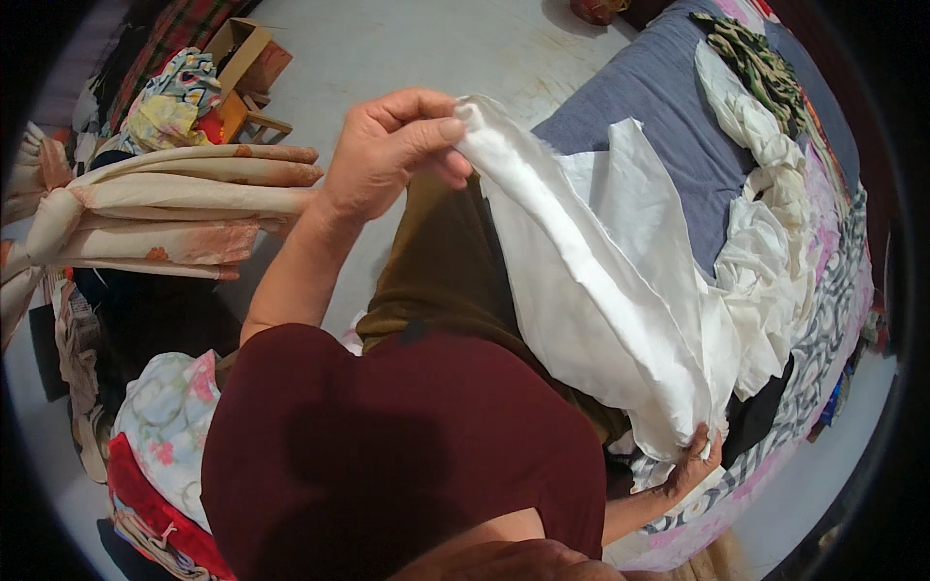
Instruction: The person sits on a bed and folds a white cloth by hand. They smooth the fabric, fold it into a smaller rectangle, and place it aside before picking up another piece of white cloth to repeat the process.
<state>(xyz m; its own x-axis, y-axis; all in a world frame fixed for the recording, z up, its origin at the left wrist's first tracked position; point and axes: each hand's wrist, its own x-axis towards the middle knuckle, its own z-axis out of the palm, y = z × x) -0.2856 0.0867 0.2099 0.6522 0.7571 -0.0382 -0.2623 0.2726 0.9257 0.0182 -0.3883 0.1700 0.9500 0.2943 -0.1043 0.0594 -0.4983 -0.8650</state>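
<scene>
A length of white fabric (596, 254) runs diagonally between my two hands, with a folded or rolled band along its upper edge. My left hand (392, 149) pinches one end of that band between thumb and fingers, in front of my chest. Low on the right, my right hand (692, 465) grips the other end, its fingers partly covered by the cloth. Loose folds of the fabric hang below the band and spread over the bedding. Beside it lies a twisted heap of off-white cloth (770, 254); where the two fabrics meet is hard to tell.
On the right, a blue-grey cloth (625, 80) and a patterned sheet (821, 348) cover a bed-like surface, with camouflage fabric (755, 65) on top. A knotted cream curtain (167, 203) hangs left. Beyond it are heaped clothes (171, 102) and a cardboard box (243, 58). Floral bedding (163, 428) lies lower left.
</scene>
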